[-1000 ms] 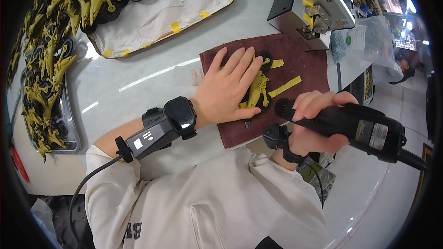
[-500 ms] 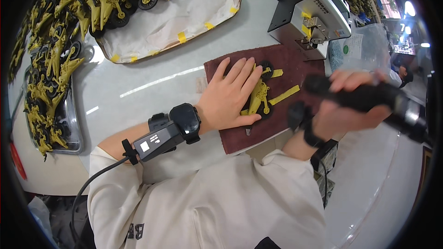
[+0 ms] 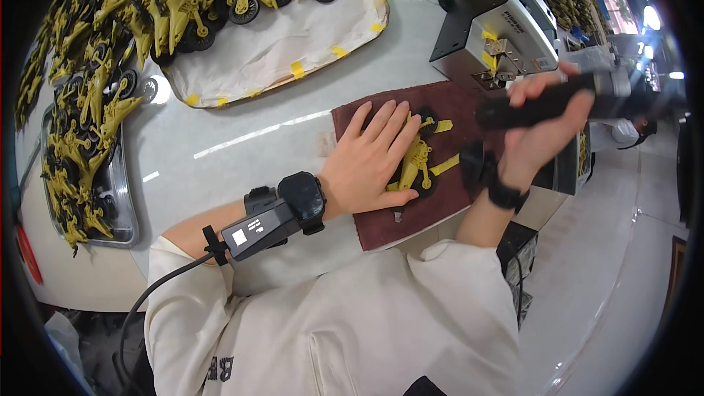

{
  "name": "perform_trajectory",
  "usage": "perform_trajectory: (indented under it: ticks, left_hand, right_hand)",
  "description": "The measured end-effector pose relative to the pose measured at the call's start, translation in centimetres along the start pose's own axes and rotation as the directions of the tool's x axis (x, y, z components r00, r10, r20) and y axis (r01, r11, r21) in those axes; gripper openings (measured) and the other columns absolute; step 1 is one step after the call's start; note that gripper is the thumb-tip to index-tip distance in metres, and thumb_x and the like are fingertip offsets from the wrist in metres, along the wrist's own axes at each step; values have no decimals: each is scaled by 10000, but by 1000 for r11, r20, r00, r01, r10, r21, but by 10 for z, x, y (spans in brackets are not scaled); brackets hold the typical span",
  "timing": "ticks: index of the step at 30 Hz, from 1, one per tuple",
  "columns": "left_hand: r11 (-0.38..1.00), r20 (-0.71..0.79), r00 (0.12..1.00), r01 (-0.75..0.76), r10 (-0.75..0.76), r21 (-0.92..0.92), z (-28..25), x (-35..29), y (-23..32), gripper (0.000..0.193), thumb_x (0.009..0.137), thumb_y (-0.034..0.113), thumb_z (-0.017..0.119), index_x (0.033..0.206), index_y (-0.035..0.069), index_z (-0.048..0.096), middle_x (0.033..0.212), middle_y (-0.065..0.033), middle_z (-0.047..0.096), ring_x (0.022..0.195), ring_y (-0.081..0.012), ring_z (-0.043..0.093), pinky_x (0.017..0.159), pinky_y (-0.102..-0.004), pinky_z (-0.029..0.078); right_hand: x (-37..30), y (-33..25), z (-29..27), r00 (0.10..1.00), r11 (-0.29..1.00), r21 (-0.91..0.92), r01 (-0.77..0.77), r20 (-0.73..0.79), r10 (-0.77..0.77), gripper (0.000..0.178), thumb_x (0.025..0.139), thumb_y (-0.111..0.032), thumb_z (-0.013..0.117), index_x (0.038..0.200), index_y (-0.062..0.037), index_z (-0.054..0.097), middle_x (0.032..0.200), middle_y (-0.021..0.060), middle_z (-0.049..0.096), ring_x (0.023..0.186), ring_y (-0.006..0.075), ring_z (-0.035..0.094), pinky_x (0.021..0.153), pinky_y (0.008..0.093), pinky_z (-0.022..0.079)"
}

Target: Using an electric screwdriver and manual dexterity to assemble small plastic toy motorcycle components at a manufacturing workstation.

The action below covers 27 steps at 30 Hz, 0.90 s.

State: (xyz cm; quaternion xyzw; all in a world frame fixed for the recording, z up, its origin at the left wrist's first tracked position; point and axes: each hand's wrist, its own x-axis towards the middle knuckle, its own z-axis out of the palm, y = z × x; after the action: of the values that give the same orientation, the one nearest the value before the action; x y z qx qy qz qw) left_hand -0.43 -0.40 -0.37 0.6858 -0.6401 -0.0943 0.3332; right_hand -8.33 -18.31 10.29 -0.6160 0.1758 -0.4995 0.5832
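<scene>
My left hand (image 3: 374, 150) lies flat with fingers stretched out over a yellow toy motorcycle (image 3: 416, 161) with black wheels. Its thumb rests along the near end, and the palm and fingers hide the toy's left part. Beneath them is a dark red cloth (image 3: 367, 226) with strips of yellow tape (image 3: 445, 165) at the toy's right. Raised to the right, my right hand (image 3: 546, 125) is closed round a black electric screwdriver (image 3: 543, 108), apart from the toy. The screwdriver's right end is blurred, and its tip cannot be made out.
A paper-lined tray (image 3: 279, 44) carries several yellow motorcycles at the far left. More fill a metal tray (image 3: 128, 205) and a heap beyond it. A black and silver box-shaped machine (image 3: 506, 33) stands past the cloth. A person (image 3: 623, 132) is visible at far right.
My right hand has risen and tipped the screwdriver to nearly level. My left hand stays on the toy motorcycle, while the whole view has shifted slightly.
</scene>
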Motion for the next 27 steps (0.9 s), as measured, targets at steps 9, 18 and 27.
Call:
perform_trajectory:
  ticks: [9, 18, 27]
  left_hand:
    - [1000, -3, 1000, 1, -1, 11, 0, 0, 2, 904, 694, 532, 632, 1344, -12, 315, 1353, -212, 353, 1260, -359, 323, 1046, -491, 215]
    - [999, -4, 1000, -13, 13, 33, 0, -1, 2, 907, 711, 554, 608, 1343, -23, 310, 1350, -217, 354, 1264, -359, 316, 1051, -488, 212]
    - [999, 18, 1000, -13, 12, 37, 1, 1, 2, 910, 713, 554, 605, 1349, -21, 300, 1354, -223, 344, 1266, -367, 312, 1052, -492, 204]
  right_hand:
    - [-43, -25, -2, 974, 983, 102, 152, 151, -166, 780, 765, -688, 492, 1143, -10, 424, 634, 68, 500, 476, 177, 455, 507, 335, 368]
    - [-34, -28, 7, 987, 985, -67, 162, 18, -161, 749, 780, -682, 474, 1129, -21, 419, 635, 63, 495, 485, 177, 447, 524, 349, 376]
    - [67, -11, 15, 873, 886, -231, 402, -196, -447, 398, 807, -320, 634, 901, 36, 483, 579, 112, 562, 440, 176, 535, 441, 267, 456]
